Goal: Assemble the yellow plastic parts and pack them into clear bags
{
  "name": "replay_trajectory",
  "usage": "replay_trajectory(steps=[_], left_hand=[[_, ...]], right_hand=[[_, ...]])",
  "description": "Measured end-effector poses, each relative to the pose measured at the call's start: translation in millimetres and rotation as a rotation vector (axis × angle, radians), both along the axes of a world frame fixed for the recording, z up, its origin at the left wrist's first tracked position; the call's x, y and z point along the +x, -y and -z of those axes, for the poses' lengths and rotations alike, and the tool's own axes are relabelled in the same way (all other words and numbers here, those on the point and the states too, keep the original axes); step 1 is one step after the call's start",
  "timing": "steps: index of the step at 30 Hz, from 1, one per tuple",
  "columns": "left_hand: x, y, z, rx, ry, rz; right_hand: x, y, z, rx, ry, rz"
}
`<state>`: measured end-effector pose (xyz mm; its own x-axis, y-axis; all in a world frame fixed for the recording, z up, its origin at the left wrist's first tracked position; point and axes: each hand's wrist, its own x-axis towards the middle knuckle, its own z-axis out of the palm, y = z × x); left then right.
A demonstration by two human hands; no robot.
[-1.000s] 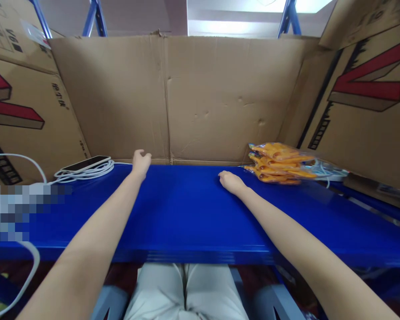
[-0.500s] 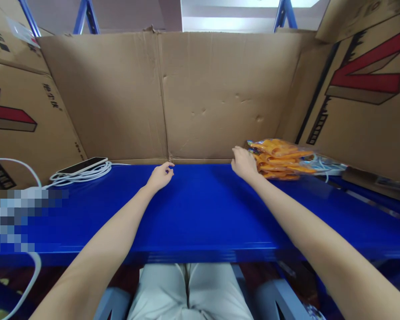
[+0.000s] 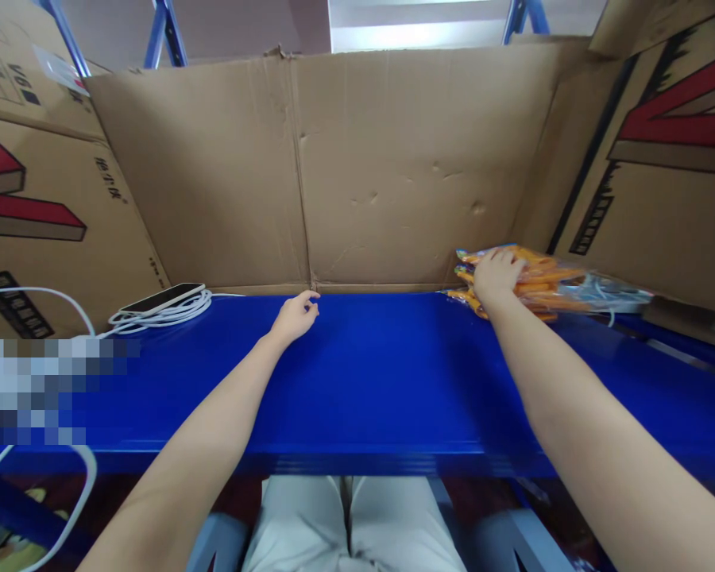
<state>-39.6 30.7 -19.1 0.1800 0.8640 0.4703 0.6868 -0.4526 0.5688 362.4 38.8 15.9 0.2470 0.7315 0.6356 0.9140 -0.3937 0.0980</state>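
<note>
My right hand point(image 3: 498, 274) is on top of a pile of orange items in clear plastic bags point(image 3: 551, 280), at the right back of the blue shelf point(image 3: 369, 373). Its fingers bend down over the upper bags; the fingertips are partly hidden, and what the orange items are I cannot make out. The bags' left ends stick out past the hand. My left hand point(image 3: 296, 315) hovers over or rests on the shelf near the middle of the back edge. Its fingers are loosely bent, thumb and forefinger apart, with nothing between them.
A cardboard panel point(image 3: 393, 159) stands along the back. Large boxes flank the shelf at left point(image 3: 41, 262) and right point(image 3: 673, 222). On the left a phone-like slab point(image 3: 164, 298) lies on a coiled white cable point(image 3: 172, 314). A blurred-out patch covers the left front.
My right hand has moved right, from beside the bagged orange items onto the top of the pile. My left hand has hardly moved. The view has shifted slightly.
</note>
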Motion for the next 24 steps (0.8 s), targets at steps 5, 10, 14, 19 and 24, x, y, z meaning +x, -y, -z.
replay_trajectory(steps=[5,10,14,19,24], left_hand=[[-0.6,-0.2,0.5,-0.023,0.004,0.007],[0.4,2.5,-1.1,-0.049,-0.003,0.003],[0.7,2.8,-0.3,-0.064,-0.015,0.022],[0.7,2.0,0.2,-0.065,-0.032,0.027],[1.4,3.5,-2.5,-0.092,-0.058,0.021]], right_hand=[[-8.3,-2.0,-14.7,-0.035,-0.067,0.231],[-2.8,-10.3,-15.1,0.004,-0.155,0.274],[0.5,-5.7,-11.2,-0.007,-0.075,0.145],[-4.7,4.5,-9.4,-0.081,0.110,0.010],[-28.3,19.2,-16.8,-0.234,0.303,-0.164]])
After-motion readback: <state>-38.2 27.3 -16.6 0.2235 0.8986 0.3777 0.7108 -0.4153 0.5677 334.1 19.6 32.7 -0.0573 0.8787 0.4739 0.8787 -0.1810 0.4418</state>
